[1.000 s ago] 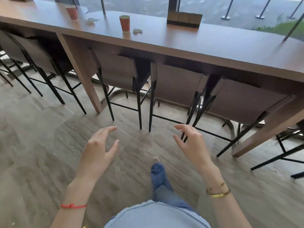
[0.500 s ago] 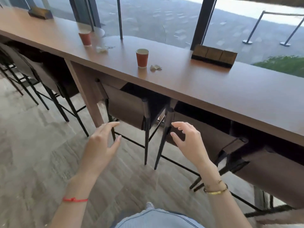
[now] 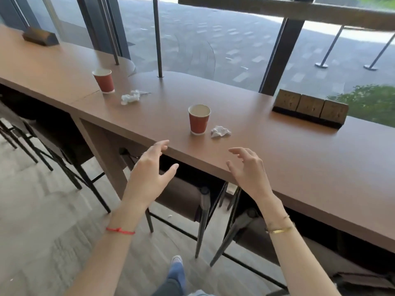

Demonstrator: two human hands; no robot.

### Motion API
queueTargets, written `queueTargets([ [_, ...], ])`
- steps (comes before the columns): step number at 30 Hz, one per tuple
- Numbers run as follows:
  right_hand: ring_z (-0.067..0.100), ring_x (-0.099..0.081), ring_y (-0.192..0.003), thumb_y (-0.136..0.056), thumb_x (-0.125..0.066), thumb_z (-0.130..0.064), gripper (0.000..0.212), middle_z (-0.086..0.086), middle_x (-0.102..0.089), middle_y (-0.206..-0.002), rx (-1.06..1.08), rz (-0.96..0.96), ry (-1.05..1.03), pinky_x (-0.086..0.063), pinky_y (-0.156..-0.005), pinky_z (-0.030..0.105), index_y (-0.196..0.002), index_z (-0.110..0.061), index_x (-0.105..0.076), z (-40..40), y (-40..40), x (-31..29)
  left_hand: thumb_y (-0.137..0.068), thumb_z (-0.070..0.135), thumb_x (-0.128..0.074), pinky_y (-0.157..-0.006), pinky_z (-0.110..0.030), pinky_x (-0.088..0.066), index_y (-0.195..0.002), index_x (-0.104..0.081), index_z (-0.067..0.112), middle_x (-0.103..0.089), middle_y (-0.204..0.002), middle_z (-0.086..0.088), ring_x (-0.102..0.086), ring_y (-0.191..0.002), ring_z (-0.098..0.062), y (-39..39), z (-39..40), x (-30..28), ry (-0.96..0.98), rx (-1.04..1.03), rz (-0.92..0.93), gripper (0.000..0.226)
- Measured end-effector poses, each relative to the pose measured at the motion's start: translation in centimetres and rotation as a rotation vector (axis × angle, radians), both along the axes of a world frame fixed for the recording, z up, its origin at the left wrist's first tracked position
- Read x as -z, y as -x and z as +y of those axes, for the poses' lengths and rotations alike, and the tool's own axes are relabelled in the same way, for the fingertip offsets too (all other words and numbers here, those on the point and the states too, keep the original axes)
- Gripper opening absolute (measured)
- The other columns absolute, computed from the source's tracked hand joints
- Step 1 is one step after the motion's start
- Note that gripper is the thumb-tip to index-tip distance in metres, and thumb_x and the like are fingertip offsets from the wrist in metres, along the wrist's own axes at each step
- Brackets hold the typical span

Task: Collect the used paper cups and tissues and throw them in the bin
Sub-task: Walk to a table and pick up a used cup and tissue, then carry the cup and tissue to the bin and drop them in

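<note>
**poster1:** Window-side desk in the head view, long brown top with stools tucked under it and paving outside the glass. Near paper cup stands upright close to the front edge, with a crumpled tissue just beside it on the right. Far paper cup sits further left, and a second tissue lies near it. Left hand and right hand hover at the desk's front edge, each grip wide, fingers spread, holding nothing. No bin in view anywhere.

**poster2:** So what goes wrong from here?

**poster1:** My guess: those cups are light and tall, so a fast reach could clip the rim and knock one over. I can't tell if there's liquid left inside; if there is, it spills across the desk. Tissues are featherweight too, so a sweeping hand might flick one onto the floor among the stool legs. Also four items, two hands, so a rushed bundle could drop something on the way.

**poster2:** Any logos or print?

**poster1:** None readable. Cups look plain red with a pale base band, and the wooden blocks by the glass show marks too small to make out.
</note>
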State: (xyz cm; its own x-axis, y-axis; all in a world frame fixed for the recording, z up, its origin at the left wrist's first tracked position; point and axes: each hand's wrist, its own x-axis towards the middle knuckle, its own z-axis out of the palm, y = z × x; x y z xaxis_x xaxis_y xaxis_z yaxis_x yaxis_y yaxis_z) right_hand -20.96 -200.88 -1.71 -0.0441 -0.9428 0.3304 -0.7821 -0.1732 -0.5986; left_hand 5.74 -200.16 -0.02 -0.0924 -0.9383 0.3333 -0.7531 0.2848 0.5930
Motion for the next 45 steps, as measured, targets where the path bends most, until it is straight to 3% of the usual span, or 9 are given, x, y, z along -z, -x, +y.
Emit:
queueTargets([
  [8,0.024,-0.051,-0.114,-0.087,-0.066,-0.022,0.034,0.006,-0.06,-0.121,0.144,-0.016,-0.054,-0.038,-0.091,0.024,-0.119,-0.012,-0.062,-12.5,-2.4,-0.5,-0.076,0.046,-0.075,-0.097,-0.04,-0.047,-0.147,-0.025,0.024,-0.049,-0.137,0.003,-0.051,-0.12,-0.015,1.9,-15.3,-0.7,-0.055,0.118,0.012,0.09],
  [12,0.025,-0.051,-0.111,-0.09,-0.063,-0.023,0.032,0.006,-0.06,-0.121,0.177,0.047,-0.141,-0.043,-0.095,0.033,-0.12,-0.012,-0.062,-14.9,-2.8,0.6,-0.069,0.049,-0.08,-0.096,-0.041,-0.047,-0.149,-0.019,0.024,-0.048,-0.139,0.002,-0.051,-0.121,-0.016,3.4,-18.9,-0.2,-0.145,0.184,0.061,0.104],
  [15,0.026,-0.052,-0.104,-0.09,-0.062,-0.022,0.024,0.005,-0.061,-0.112,0.197,0.118,-0.146,-0.044,-0.091,0.035,-0.111,-0.011,-0.066,-15.7,-2.7,1.3,-0.066,0.049,-0.081,-0.098,-0.041,-0.046,-0.15,-0.015,0.026,-0.047,-0.141,0.003,-0.05,-0.124,-0.016,4.4,-20.2,0.1,-0.173,0.237,0.075,0.11],
  [18,0.023,-0.052,-0.095,-0.088,-0.064,-0.019,0.011,0.005,-0.06,-0.099,0.209,0.064,-0.142,-0.043,-0.081,0.027,-0.093,-0.011,-0.07,-16.1,-2.3,1.5,-0.066,0.044,-0.083,-0.098,-0.04,-0.045,-0.149,-0.017,0.027,-0.048,-0.14,0.001,-0.049,-0.125,-0.017,5.0,-21.0,0.5,-0.198,0.26,0.102,0.108],
  [22,0.014,-0.052,-0.077,-0.088,-0.067,-0.025,0.018,-0.001,-0.058,-0.084,0.214,-0.031,-0.152,-0.039,-0.07,0.022,-0.073,-0.014,-0.065,-15.9,-1.8,1.6,-0.068,0.036,-0.083,-0.094,-0.032,-0.043,-0.142,-0.031,0.024,-0.056,-0.13,0.002,-0.053,-0.119,-0.018,5.5,-21.4,0.7,-0.183,0.258,0.134,0.092],
  [27,0.014,-0.054,-0.073,-0.086,-0.069,-0.027,0.015,-0.003,-0.062,-0.079,0.211,-0.102,-0.12,-0.048,-0.071,0.031,-0.077,-0.017,-0.064,-14.4,-1.0,1.3,-0.066,0.032,-0.085,-0.087,-0.025,-0.045,-0.129,-0.044,0.024,-0.058,-0.117,0.009,-0.056,-0.106,-0.013,5.1,-20.9,0.6,-0.145,0.235,0.208,0.076],
  [32,0.014,-0.053,-0.076,-0.088,-0.067,-0.034,0.021,-0.006,-0.061,-0.075,0.219,-0.089,-0.067,-0.046,-0.071,0.028,-0.074,-0.02,-0.06,-11.6,0.4,0.8,-0.064,0.033,-0.086,-0.091,-0.029,-0.048,-0.125,-0.045,0.029,-0.057,-0.114,0.013,-0.056,-0.102,-0.008,4.1,-17.6,0.5,-0.133,0.21,0.238,0.074],
  [35,0.013,-0.051,-0.081,-0.088,-0.066,-0.034,0.019,-0.008,-0.062,-0.077,0.244,-0.062,-0.04,-0.041,-0.071,0.018,-0.075,-0.022,-0.06,-8.9,1.2,0.8,-0.064,0.033,-0.087,-0.093,-0.028,-0.047,-0.127,-0.043,0.032,-0.056,-0.114,0.014,-0.056,-0.102,-0.007,3.8,-14.9,0.6,-0.116,0.197,0.244,0.077],
  [45,0.005,-0.055,-0.081,-0.088,-0.068,-0.027,0.007,-0.011,-0.059,-0.083,0.424,-0.055,-0.005,-0.044,-0.07,0.014,-0.087,-0.021,-0.063,4.0,0.6,0.6,-0.065,0.033,-0.086,-0.079,-0.003,-0.041,-0.13,-0.039,0.036,-0.051,-0.112,0.027,-0.053,-0.102,0.01,3.9,-8.1,0.7,-0.111,0.461,0.222,0.08],
])
